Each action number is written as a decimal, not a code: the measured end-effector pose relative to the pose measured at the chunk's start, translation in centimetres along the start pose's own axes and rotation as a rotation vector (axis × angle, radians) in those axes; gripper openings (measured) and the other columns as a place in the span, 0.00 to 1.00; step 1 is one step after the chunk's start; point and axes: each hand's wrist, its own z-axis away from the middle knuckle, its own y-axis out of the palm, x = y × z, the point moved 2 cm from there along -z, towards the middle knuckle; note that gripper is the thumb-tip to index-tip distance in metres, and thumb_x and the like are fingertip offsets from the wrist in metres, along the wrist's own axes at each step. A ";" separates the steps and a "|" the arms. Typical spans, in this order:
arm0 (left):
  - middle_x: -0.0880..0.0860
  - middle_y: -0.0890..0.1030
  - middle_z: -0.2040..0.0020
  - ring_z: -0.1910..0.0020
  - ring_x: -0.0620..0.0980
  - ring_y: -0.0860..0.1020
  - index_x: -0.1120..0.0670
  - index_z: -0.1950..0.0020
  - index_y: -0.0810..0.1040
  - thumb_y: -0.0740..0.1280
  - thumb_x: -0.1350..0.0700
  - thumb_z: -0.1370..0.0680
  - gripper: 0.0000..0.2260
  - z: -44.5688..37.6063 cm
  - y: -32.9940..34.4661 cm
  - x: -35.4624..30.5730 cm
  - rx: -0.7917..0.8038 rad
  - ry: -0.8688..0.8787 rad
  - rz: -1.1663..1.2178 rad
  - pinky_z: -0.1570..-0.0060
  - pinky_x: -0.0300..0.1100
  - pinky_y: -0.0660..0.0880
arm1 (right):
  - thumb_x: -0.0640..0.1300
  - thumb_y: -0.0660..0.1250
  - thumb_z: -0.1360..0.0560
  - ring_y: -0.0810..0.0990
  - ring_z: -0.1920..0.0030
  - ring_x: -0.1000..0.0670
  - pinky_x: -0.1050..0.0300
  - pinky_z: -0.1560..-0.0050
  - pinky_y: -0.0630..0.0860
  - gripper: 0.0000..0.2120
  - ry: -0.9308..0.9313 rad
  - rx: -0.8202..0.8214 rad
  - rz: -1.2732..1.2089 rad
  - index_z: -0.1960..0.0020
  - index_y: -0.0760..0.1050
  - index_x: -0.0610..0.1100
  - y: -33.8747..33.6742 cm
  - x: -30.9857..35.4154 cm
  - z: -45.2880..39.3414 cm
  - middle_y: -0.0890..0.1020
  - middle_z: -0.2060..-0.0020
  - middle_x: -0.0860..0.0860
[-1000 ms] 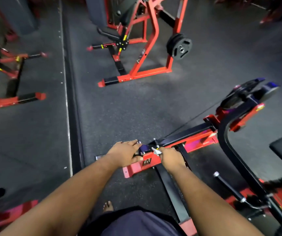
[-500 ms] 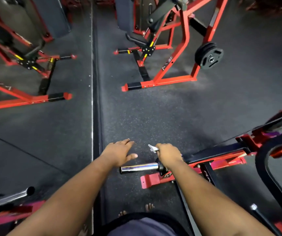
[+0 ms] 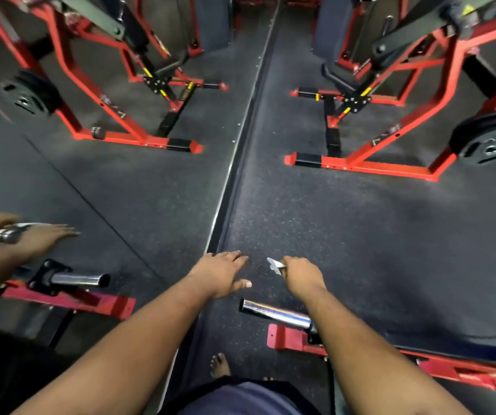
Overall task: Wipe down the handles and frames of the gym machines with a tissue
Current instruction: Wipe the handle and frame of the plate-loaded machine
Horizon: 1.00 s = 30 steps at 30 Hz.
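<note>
Tissue, a small crumpled white scrap, sticks out of the top of our right hand, whose fingers are curled tight around it. That hand hangs in the air above the dark speckled rubber floor, touching no machine.

Our left hand is spread flat, fingers straight and slightly apart, palm down, holding nothing and resting on nothing.

Just below and between our hands, a short polished chrome peg juts out over the floor from the low red steel frame of the machine we stand beside. Neither hand touches it.

We judge this to be a pause between surfaces, with the tissue lifted clear and nothing under it. The likeliest next move is to bring the tissue hand down onto the chrome peg or the red frame and rub along it; the free hand could steady us on the frame.

To our left, a wall mirror repeats the scene. Across the floor ahead stands another red-framed machine with black weight plates hung on its side.
</note>
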 end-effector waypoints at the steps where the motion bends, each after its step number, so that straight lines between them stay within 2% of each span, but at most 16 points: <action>1: 0.51 0.53 0.16 0.19 0.53 0.58 0.48 0.16 0.51 0.52 0.31 0.18 0.36 0.0 -0.1 1.2 0.002 -0.010 -0.001 0.23 0.55 0.60 | 0.45 0.59 0.18 0.80 0.45 0.38 0.50 0.51 0.75 0.09 -0.013 0.003 0.005 0.44 0.76 0.45 0.0 1.0 -1.1 0.83 0.45 0.43; 10: 0.50 0.56 0.16 0.19 0.54 0.60 0.47 0.16 0.53 0.53 0.31 0.19 0.36 -1.2 -1.3 8.9 -0.025 -0.118 0.091 0.26 0.56 0.63 | 0.46 0.59 0.18 0.80 0.46 0.38 0.49 0.53 0.74 0.09 -0.112 -0.016 0.036 0.45 0.76 0.44 -1.0 7.3 -7.4 0.82 0.46 0.43; 22: 0.51 0.56 0.16 0.19 0.53 0.59 0.48 0.16 0.53 0.53 0.30 0.19 0.36 -5.6 -7.1 12.3 -0.119 -0.116 0.110 0.26 0.58 0.64 | 0.47 0.60 0.20 0.82 0.50 0.39 0.51 0.57 0.72 0.07 -0.115 -0.078 0.032 0.48 0.76 0.47 -5.3 9.6 -15.3 0.83 0.51 0.45; 30: 0.51 0.55 0.16 0.18 0.53 0.55 0.48 0.16 0.53 0.53 0.31 0.19 0.36 -13.6 -11.9 15.3 -0.135 -0.106 0.070 0.24 0.58 0.60 | 0.46 0.60 0.20 0.81 0.50 0.40 0.51 0.58 0.71 0.06 -0.085 -0.089 0.028 0.48 0.75 0.47 -7.6 7.3 -24.1 0.83 0.51 0.45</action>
